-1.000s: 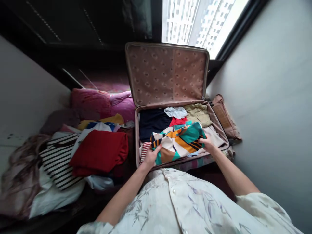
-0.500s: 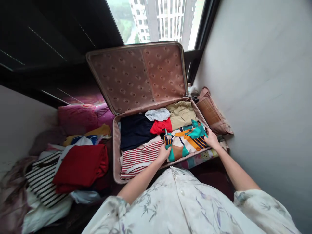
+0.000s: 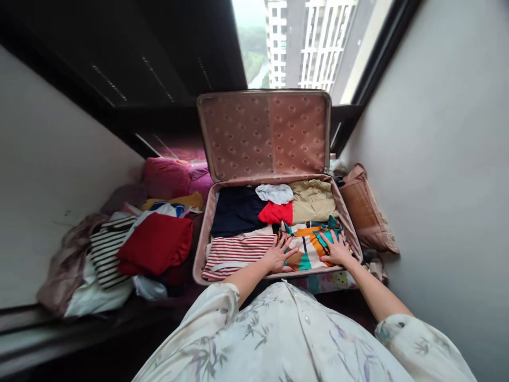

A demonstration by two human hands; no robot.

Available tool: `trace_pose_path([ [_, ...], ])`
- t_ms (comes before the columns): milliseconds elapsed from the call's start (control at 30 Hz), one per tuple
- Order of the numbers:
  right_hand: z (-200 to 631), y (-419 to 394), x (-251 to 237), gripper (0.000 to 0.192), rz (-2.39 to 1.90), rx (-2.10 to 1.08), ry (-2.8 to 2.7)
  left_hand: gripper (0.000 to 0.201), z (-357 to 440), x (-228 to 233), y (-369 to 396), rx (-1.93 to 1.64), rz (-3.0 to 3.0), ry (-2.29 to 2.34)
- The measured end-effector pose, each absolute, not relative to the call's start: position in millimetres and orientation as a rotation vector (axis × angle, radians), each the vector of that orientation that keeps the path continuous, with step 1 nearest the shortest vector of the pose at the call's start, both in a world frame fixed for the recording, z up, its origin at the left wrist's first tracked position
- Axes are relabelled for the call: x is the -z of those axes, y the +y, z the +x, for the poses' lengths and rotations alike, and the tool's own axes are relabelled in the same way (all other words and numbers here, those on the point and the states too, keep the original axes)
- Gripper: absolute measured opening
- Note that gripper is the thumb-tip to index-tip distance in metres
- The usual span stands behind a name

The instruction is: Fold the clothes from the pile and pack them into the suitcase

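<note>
Currently, left hand (image 3: 277,256) and right hand (image 3: 337,249) press the patterned garment (image 3: 310,245) flat, fingers spread wide; uneven pressure could bunch its folds inside the suitcase (image 3: 207,233).

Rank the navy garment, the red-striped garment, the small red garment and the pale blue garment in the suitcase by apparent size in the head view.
1. Navy garment and red-striped garment: too alike to separate.
2. Small red garment and pale blue garment: both much smaller, too close to rank.

patterned garment (image 3: 309,245) | teal-orange-cream, folded | flat in suitcase (image 3: 202,244), front right corner
</note>
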State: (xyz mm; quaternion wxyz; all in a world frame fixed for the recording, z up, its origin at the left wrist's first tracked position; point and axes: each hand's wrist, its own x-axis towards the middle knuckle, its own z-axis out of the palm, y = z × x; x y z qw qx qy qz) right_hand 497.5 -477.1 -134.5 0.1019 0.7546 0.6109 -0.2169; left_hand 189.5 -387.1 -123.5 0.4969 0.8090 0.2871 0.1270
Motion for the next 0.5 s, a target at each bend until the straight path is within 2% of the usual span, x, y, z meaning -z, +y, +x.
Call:
trace_pose_path([
  [167, 502.3, -487.3, 136.9, 0.091, 2.205, 0.507, 1.837, 0.077, 177.2, 111.8, -394.8, -0.210, 2.125, 0.668],
  [233, 505.3, -490.8, 137.7, 0.088, 2.235, 0.406, 1.836, 0.075, 161.3, 98.8, -401.5, -0.295, 2.088, 0.764],
  [300, 507.3, -490.4, 138.4, 0.082, 2.250, 0.305, 1.851, 0.064, 134.2, 86.1, -406.2, -0.510, 1.982, 0.901],
  [367, 502.8, -484.5, 137.1, 0.075, 2.271, 0.246, 1.906, 0.043, 93.1, 76.4, -405.9, -0.792, 1.779, 1.075],
  [500, 454.6, -455.4, 125.0, 0.066, 2.335, 0.275, 2.134, 0.019, -26.2, 70.0, -386.4, -1.274, 0.985, 1.611],
])
